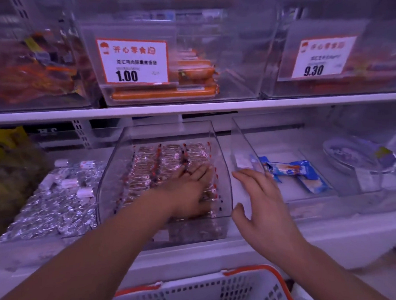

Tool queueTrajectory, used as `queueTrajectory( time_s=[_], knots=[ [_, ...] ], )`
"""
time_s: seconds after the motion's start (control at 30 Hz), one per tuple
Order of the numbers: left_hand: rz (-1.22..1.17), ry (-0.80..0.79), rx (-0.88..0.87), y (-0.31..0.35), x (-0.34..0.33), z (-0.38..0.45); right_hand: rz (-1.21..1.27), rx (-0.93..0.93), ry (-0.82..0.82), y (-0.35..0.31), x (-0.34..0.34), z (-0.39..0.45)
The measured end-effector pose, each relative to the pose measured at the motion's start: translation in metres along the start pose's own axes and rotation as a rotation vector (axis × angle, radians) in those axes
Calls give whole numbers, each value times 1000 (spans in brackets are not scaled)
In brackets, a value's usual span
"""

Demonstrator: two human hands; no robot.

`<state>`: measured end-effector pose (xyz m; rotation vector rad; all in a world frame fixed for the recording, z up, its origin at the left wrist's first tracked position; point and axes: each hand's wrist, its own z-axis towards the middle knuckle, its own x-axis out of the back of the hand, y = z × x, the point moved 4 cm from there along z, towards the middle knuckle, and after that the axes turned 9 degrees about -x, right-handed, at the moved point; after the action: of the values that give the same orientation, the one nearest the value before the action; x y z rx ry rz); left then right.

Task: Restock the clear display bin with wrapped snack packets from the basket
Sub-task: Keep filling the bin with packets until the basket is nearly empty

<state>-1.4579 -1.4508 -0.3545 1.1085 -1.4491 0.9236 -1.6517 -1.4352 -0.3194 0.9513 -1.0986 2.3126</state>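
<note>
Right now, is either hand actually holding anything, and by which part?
Nothing is gripped. The left hand lies flat, fingers straight, on the wrapped packets inside the clear bin. The right hand is open, beside the bin's right wall.

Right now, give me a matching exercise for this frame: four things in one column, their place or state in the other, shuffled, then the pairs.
Things:
1. left hand
2. right hand
3. blue packets
4. basket

Places or states:
A. lying in the clear bin to the right of the middle one
B. at the bottom edge of the view, below the shelf
C. flat on the wrapped snack packets inside the clear display bin
D. fingers spread, outside that bin's right wall, holding nothing

Pairs: 1-C, 2-D, 3-A, 4-B
</note>
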Motion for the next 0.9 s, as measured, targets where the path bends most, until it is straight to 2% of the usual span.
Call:
queueTrajectory(
  time_s=[0.13, 0.37, 0.53, 0.7, 0.73, 0.83, 0.87, 0.9],
  knots=[
    [-2, 20, -83, -1, 17, 13, 48, -30, -14, 2, 3, 1],
    [82, -111, -93, -10, 3, 7, 31, -30, -73, 5, 4, -4],
    [-139, 2, -51, -9, 17, 0, 63, -23, -58, 4, 4, -4],
    [-264, 238, -31, 4, 41, -32, 160, 23, 33, -2, 9, -8],
    [-276, 346, -25, 9, 45, -44, 182, 63, 85, -5, 13, -11],
    [-235, 806, -48, 33, 39, -102, 254, 206, 183, -12, 21, -28],
    [-193, 910, -68, 44, 27, -125, 298, 242, 140, -13, 18, -37],
    [-166, 941, -94, 54, 7, -146, 329, 260, 51, -11, 11, -48]
  ],
)
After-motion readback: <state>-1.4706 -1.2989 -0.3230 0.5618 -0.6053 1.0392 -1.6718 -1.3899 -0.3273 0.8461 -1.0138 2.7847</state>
